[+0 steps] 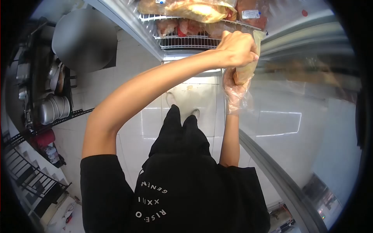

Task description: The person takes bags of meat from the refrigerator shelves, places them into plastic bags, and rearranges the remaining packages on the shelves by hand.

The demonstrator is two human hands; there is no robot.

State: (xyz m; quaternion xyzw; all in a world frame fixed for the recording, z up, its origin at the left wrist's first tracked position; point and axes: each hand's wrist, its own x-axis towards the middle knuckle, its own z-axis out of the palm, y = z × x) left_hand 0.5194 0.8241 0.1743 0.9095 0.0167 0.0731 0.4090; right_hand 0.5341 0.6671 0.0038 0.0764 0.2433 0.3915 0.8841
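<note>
Tan packet [246,73]: was held near wire shelves [184,42]. Was gripped near top end in tightly closed left hand [237,48], cupped lower down in half-curled, plastic-gloved right hand [234,89].

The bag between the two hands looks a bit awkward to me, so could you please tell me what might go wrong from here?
The bag might slip, since the right hand wears a loose, crinkled plastic glove; it could then drop to the tiled floor. The right forearm, close beside the open door, may knock it.
</note>
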